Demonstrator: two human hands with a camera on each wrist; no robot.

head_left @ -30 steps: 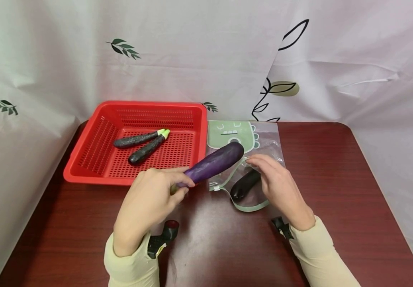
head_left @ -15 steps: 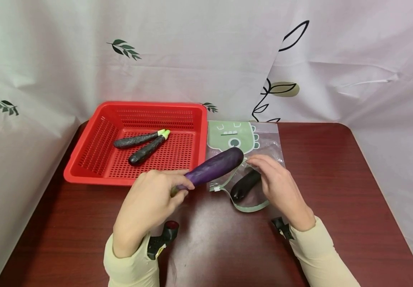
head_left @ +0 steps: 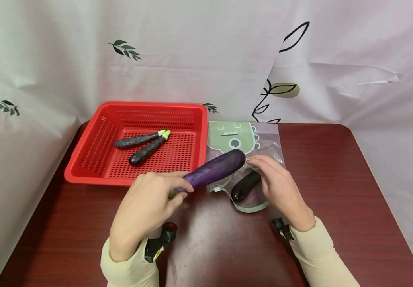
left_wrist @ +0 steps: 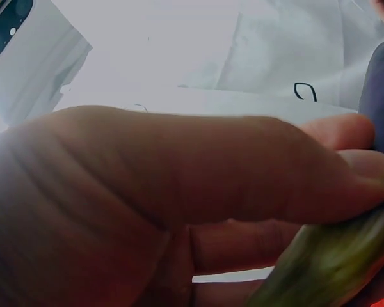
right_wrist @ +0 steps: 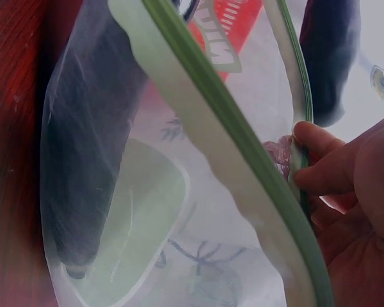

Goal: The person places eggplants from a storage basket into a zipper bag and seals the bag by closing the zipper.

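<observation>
My left hand (head_left: 150, 199) grips a long purple eggplant (head_left: 215, 170) by its stem end. The eggplant's rounded tip hangs over the mouth of a clear zip bag (head_left: 229, 133) with a green cartoon print. In the left wrist view, the thumb and fingers (left_wrist: 262, 169) close round its greenish stem. At the bag's far rim is my right hand (head_left: 281, 189); in the right wrist view, its thumb and finger (right_wrist: 323, 169) pinch the green zip edge. The bag's mouth gapes, and a dark eggplant (head_left: 243, 188) lies inside, partly hidden by the right hand.
A red perforated basket (head_left: 156, 105) stands on the left, touching or very near the bag. In it lie two dark, long vegetables with light green ends, one (head_left: 134, 141) behind the other (head_left: 146, 154). A white slider (head_left: 217, 189) sits at the zip's left end.
The tip of the purple eggplant has dipped and shifted slightly right, toward the right fingertips. The left wrist has moved slightly left and down. The right hand holds its place on the bag.
</observation>
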